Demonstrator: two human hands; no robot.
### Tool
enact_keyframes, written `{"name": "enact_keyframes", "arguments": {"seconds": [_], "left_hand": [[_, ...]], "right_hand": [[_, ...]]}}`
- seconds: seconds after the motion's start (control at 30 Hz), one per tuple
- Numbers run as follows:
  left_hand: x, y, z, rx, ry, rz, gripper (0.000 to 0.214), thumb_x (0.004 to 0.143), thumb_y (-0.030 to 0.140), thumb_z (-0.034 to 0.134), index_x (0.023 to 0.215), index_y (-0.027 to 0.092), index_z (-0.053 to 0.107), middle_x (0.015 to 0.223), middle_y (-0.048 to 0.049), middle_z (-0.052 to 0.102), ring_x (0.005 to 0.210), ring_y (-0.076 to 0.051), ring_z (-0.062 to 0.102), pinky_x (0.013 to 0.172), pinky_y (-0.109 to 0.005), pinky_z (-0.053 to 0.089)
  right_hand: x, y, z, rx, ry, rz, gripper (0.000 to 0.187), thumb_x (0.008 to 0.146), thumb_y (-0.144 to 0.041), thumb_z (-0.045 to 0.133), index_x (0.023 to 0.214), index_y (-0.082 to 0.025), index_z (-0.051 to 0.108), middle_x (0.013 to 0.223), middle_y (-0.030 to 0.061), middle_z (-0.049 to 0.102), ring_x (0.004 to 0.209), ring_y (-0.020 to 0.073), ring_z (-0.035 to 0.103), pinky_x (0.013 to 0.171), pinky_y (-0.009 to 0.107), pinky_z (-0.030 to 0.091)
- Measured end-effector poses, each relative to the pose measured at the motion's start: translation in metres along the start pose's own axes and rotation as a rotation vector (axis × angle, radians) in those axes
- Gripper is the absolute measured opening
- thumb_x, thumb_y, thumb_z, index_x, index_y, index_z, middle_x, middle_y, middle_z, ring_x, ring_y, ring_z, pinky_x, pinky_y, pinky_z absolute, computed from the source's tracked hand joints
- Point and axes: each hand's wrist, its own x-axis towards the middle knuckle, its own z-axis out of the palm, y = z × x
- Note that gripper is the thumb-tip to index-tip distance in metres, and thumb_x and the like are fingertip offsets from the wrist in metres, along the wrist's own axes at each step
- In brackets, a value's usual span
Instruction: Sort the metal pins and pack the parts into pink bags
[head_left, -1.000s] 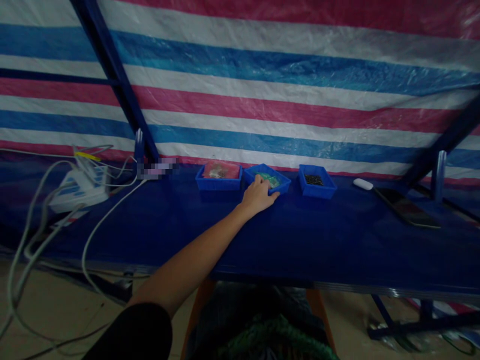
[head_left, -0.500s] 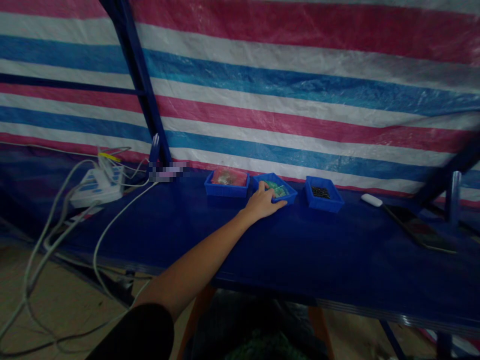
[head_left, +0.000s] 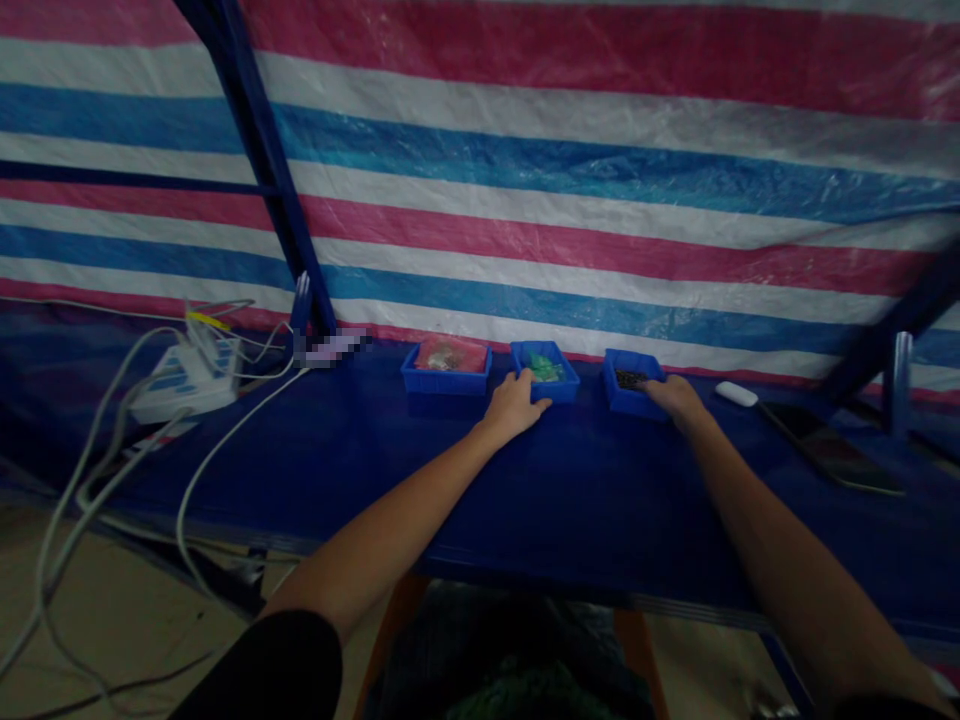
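Note:
Three small blue trays stand in a row at the back of the dark blue table (head_left: 585, 490). The left tray (head_left: 442, 383) holds a reddish bag. Green parts lie in the middle tray (head_left: 564, 391), and small dark parts in the right tray (head_left: 626, 403). My left hand (head_left: 512, 406) reaches to the middle tray, its fingers curled against the near left corner. My right hand (head_left: 676, 396) rests on the right tray's near right corner with the fingers bent over the rim.
A white power strip (head_left: 184, 380) with several cables trailing off the table sits at the far left. To the right of the trays lie a small white object (head_left: 735, 394) and a dark phone (head_left: 832, 452). A striped tarp and blue frame posts (head_left: 300, 300) close off the back.
My right arm has come into view and its hand has landed on the right tray. The middle tray, angled before, now sits straighter under my left hand.

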Motion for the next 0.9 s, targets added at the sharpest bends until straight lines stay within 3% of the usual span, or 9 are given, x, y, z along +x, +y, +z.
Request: {"name": "enact_keyframes", "arguments": {"seconds": [0.13, 0.33, 0.43, 0.57, 0.67, 0.77, 0.9], "left_hand": [[0.005, -0.004, 0.002, -0.079, 0.144, 0.147, 0.023, 0.082, 0.025, 0.059, 0.103, 0.018, 0.052, 0.117, -0.0087, 0.055, 0.109, -0.023, 0.054, 0.095, -0.037, 0.043], [0.003, 0.004, -0.01, -0.127, 0.289, 0.288, 0.036, 0.076, 0.002, 0.048, 0.106, 0.022, 0.054, 0.131, -0.0056, 0.045, 0.126, -0.021, 0.038, 0.107, -0.041, 0.032], [-0.002, 0.01, -0.018, -0.112, 0.294, 0.385, 0.036, 0.073, 0.001, 0.046, 0.1, 0.022, 0.057, 0.127, -0.0046, 0.047, 0.122, -0.02, 0.04, 0.107, -0.039, 0.031], [-0.006, 0.015, -0.017, -0.103, 0.274, 0.44, 0.023, 0.077, 0.015, 0.052, 0.099, 0.021, 0.056, 0.119, -0.0051, 0.051, 0.118, -0.023, 0.042, 0.104, -0.041, 0.034], [-0.007, 0.016, -0.008, -0.105, 0.304, 0.418, 0.033, 0.081, 0.024, 0.055, 0.113, 0.021, 0.048, 0.123, -0.0081, 0.046, 0.121, -0.024, 0.039, 0.105, -0.042, 0.034], [-0.005, 0.013, 0.001, -0.124, 0.333, 0.313, 0.052, 0.08, 0.025, 0.058, 0.126, 0.019, 0.035, 0.134, -0.014, 0.032, 0.128, -0.027, 0.033, 0.107, -0.044, 0.032], [-0.003, 0.009, 0.002, -0.166, 0.205, 0.186, 0.066, 0.079, 0.029, 0.06, 0.134, 0.022, 0.024, 0.138, -0.0166, 0.026, 0.126, -0.031, 0.04, 0.1, -0.045, 0.04]], "right_hand": [[0.007, 0.017, 0.023, 0.055, 0.157, 0.081, 0.027, 0.066, -0.022, 0.056, 0.085, -0.01, 0.07, 0.082, 0.0154, 0.068, 0.083, 0.0302, 0.062, 0.071, 0.037, 0.048], [0.008, 0.027, 0.016, 0.254, 0.29, -0.009, 0.039, 0.067, -0.023, 0.05, 0.099, -0.01, 0.069, 0.084, 0.0097, 0.07, 0.077, 0.0209, 0.062, 0.065, 0.027, 0.048], [0.003, 0.019, 0.014, 0.308, 0.302, -0.049, 0.039, 0.068, -0.029, 0.053, 0.098, -0.011, 0.071, 0.086, 0.0115, 0.071, 0.08, 0.0234, 0.063, 0.071, 0.029, 0.048], [-0.01, 0.004, 0.011, 0.157, 0.285, -0.082, 0.04, 0.07, -0.031, 0.053, 0.1, -0.011, 0.072, 0.091, 0.0145, 0.071, 0.091, 0.0291, 0.064, 0.08, 0.035, 0.047], [-0.02, -0.005, 0.009, 0.087, 0.281, -0.103, 0.04, 0.072, -0.031, 0.052, 0.102, -0.014, 0.071, 0.093, 0.0143, 0.071, 0.092, 0.0301, 0.064, 0.081, 0.037, 0.046], [-0.025, -0.01, 0.006, 0.039, 0.306, -0.127, 0.039, 0.073, -0.032, 0.051, 0.102, -0.015, 0.072, 0.092, 0.0136, 0.071, 0.091, 0.0299, 0.064, 0.081, 0.037, 0.046], [-0.027, -0.01, -0.001, -0.055, 0.356, -0.237, 0.038, 0.074, -0.03, 0.05, 0.101, -0.014, 0.071, 0.095, 0.0133, 0.071, 0.09, 0.0281, 0.063, 0.082, 0.037, 0.046]]}}
